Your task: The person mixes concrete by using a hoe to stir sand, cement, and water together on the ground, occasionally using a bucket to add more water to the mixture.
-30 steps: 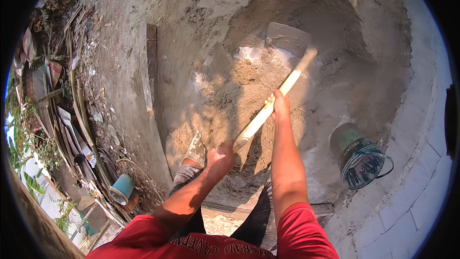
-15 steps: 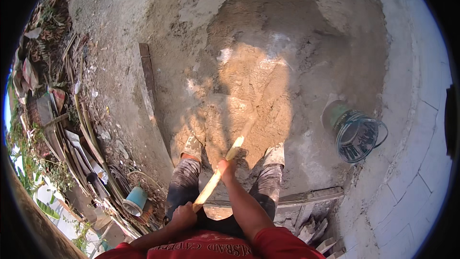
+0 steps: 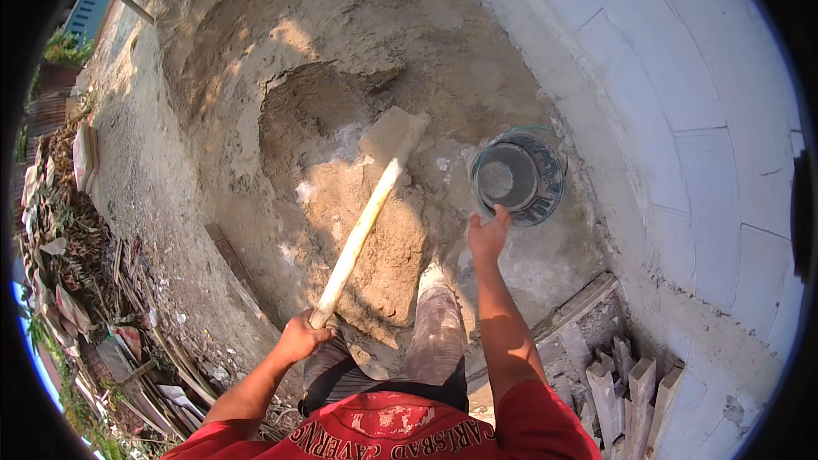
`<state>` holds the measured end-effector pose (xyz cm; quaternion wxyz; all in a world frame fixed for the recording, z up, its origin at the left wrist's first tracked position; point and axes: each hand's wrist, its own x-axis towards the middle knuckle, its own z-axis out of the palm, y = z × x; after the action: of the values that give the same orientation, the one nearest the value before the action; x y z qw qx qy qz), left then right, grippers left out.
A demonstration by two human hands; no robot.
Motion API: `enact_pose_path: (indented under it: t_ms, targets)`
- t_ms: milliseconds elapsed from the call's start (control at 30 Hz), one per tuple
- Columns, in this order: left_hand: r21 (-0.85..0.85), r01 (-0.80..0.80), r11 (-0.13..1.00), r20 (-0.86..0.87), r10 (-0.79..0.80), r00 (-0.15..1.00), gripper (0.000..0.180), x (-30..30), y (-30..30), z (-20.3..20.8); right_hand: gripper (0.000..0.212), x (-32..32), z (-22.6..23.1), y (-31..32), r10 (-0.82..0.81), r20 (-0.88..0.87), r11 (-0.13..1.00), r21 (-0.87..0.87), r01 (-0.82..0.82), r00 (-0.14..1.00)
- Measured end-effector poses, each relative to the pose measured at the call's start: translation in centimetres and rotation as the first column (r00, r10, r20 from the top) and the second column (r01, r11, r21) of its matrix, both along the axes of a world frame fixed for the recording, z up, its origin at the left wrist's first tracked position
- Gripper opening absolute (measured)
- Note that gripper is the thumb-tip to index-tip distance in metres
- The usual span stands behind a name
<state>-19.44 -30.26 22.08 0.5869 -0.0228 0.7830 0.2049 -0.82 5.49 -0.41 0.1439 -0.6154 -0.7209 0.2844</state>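
Observation:
My left hand (image 3: 302, 337) grips the lower end of a shovel's pale wooden handle (image 3: 356, 243). The flat grey blade (image 3: 394, 133) rests at the far end of a damp, sandy mortar heap (image 3: 388, 251). My right hand (image 3: 490, 234) is off the handle, stretched forward with thumb and fingers apart. Its fingertips are at the near rim of a dark, mortar-stained bucket (image 3: 550, 192); whether they touch it I cannot tell. The bucket's mouth faces up toward me, and its inside looks grey.
A pale block wall (image 3: 665, 119) runs along the right. Wooden offcuts (image 3: 630, 392) lie by a board (image 3: 579, 307) at lower right. Another plank (image 3: 234, 260) edges the mortar on the left. Sticks and debris (image 3: 141, 366) pile up at far left.
My right hand has left the handle and reached out toward the bucket. The shovel blade now shows above the mortar. The view has turned rightward, bringing the bucket nearer the middle.

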Motion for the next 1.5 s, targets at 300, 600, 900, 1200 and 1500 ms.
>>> enact_pose_path:
  t_ms: [300,600,900,1200,1500]
  targets:
    - [-0.154,0.613,0.775,-0.550,-0.583,0.598,0.053,-9.3,11.9,-3.8,0.082,1.2,-0.7,26.9,0.316,0.445,0.887,0.175,-0.428,0.838]
    - [-0.574,0.556,0.601,-0.484,-0.797,0.362,0.031,-12.8,28.6,-13.3,0.043,5.7,-0.7,20.7,0.821,0.219,0.569,-0.404,-0.716,0.528]
    - [-0.403,0.616,0.677,-0.593,-0.705,0.388,0.024,-11.1,36.2,-15.1,0.074,5.7,2.8,23.7,0.715,0.283,0.691,-0.424,-0.586,0.639]
    - [-0.393,0.519,0.760,-0.578,-0.642,0.503,0.028,-17.9,31.9,-13.3,0.082,-15.2,14.4,37.2,0.854,0.404,0.503,-0.484,-0.716,0.327]
    - [-0.214,0.164,0.963,-0.592,-0.261,0.762,0.026,-17.1,34.8,-15.4,0.078,-15.4,10.3,41.3,0.834,0.528,0.285,-0.659,-0.696,-0.158]
